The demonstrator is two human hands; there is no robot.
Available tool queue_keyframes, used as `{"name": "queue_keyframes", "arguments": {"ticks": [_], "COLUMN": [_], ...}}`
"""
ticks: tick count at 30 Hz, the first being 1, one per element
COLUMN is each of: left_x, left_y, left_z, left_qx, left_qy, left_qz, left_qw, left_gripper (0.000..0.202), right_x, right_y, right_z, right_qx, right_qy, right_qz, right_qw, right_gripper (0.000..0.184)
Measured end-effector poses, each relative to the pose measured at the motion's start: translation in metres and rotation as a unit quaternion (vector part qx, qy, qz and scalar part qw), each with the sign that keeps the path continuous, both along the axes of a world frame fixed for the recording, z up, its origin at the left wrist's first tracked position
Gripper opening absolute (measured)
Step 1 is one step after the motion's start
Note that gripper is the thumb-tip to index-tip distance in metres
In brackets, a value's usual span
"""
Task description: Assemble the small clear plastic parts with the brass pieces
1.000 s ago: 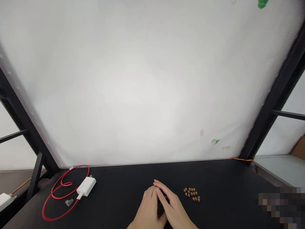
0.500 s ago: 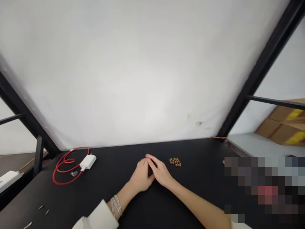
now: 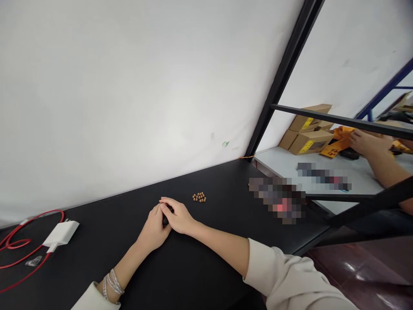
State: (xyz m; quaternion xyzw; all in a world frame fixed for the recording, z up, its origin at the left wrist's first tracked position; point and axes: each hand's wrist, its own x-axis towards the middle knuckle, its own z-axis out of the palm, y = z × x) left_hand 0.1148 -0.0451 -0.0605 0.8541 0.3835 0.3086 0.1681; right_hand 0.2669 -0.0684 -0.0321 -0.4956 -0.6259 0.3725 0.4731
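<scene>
- Black table point(image 3: 226, 189): the main work surface, running diagonally across the view, with its far edge against the backdrop.
- White backdrop point(image 3: 129, 107): a wall or sheet behind the table, bearing a small green mark near its lower edge.
- Black metal upright point(image 3: 284, 77): a frame post rising from the far corner of the table.
- Polished dark floor point(image 3: 355, 271): visible at lower right, beyond the table's near edge.
- Pale lower table point(image 3: 280, 161): stands beyond the frame at right and carries stacked cardboard boxes point(image 3: 309, 133) and an orange package point(image 3: 342, 140).
- Co-worker's hand point(image 3: 368, 144): at far right, resting on or just beside the orange package.
- Pixelated patches: conceal parts of the view right of the hands.
- Left hand point(image 3: 153, 228) and right hand point(image 3: 179, 217): closed together on the table, fingers curled, the right overlapping the left.
- Small black object point(image 3: 165, 221): held between the hands, mostly hidden; its kind cannot be told.
- Cream sleeve point(image 3: 284, 271): covers the right arm down to the forearm.
- White charger point(image 3: 61, 234): lies at the table's left, joined to a looped red cable point(image 3: 19, 254), with a clear plastic piece point(image 3: 34, 261) inside the loop.
- Brown beads point(image 3: 199, 197): a tight cluster, near the hands but not touching them.
- Silver bracelets point(image 3: 112, 284): worn on the left wrist.
</scene>
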Motion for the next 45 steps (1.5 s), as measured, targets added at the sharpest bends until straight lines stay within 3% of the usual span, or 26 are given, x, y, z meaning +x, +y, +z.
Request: {"name": "queue_keyframes", "arguments": {"ticks": [10, 21, 33, 38, 45], "left_x": [-0.008, 0.009, 0.017, 0.019, 0.017], "left_y": [-0.006, -0.014, 0.019, 0.029, 0.025], "left_z": [-0.004, 0.006, 0.000, 0.009, 0.024], "left_qx": [0.004, 0.028, 0.032, 0.026, 0.015], "left_qy": [0.012, -0.014, -0.013, -0.007, -0.004], "left_qz": [0.020, -0.014, -0.012, -0.014, 0.011], "left_qw": [1.000, 0.999, 0.999, 1.000, 1.000], "left_gripper": [0.046, 0.046, 0.040, 0.037, 0.031], "right_x": [-0.005, 0.007, 0.010, 0.012, 0.012], "right_y": [-0.006, -0.011, 0.016, 0.031, 0.038], "right_z": [0.002, 0.003, -0.005, -0.010, -0.009], "right_qx": [0.009, 0.006, 0.034, 0.056, 0.079], "right_qy": [0.010, -0.008, -0.063, -0.080, -0.080], "right_qz": [-0.008, -0.003, -0.026, -0.033, -0.028], "right_qw": [1.000, 1.000, 0.997, 0.995, 0.993], "right_gripper": [0.036, 0.040, 0.032, 0.027, 0.028]}}
